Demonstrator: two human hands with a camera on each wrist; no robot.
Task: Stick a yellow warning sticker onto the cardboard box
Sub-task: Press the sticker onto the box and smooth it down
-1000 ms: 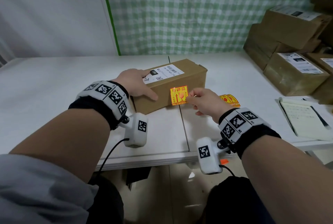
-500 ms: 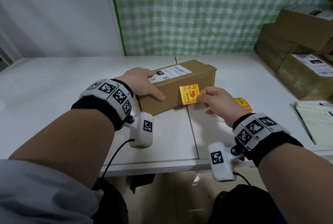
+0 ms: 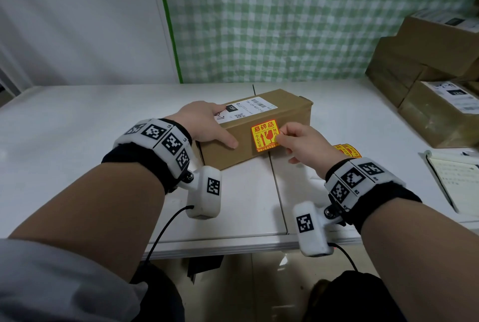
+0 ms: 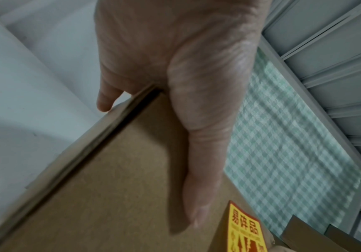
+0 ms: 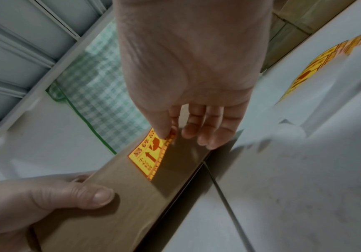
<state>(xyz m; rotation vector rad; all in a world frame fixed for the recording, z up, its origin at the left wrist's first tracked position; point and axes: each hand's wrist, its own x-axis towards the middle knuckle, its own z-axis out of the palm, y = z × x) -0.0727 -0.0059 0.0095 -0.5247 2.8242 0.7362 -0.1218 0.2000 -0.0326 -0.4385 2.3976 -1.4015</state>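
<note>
Two hands are on one long brown cardboard box (image 3: 269, 124), which lies flat on the white table (image 3: 77, 124) with its near long side facing me; a white shipping label (image 3: 248, 110) covers part of its top face. My left hand (image 3: 204, 122) rests over the box's left end, palm on the top face, thumb extended straight along the near side face; it steadies the box and its fingers lie flat, not clenched. My right hand (image 3: 305, 144) is at the near side face; thumb and index finger pinch the right edge of the square yellow warning sticker with red print (image 3: 265, 135), while the remaining fingers (image 5: 207, 129) hang loosely curled beside the box. In the right wrist view the sticker's left portion lies flat against the cardboard; at the pinched edge I cannot tell whether it is pressed down. In the left wrist view the thumb (image 4: 203, 170) lies along the cardboard just beside the sticker, apart from it. More yellow stickers (image 3: 347, 150) lie on the table behind my right hand. Stacked brown cartons (image 3: 427, 62) stand at the table's far right; a notepad (image 3: 458, 181) lies near the right edge.
</note>
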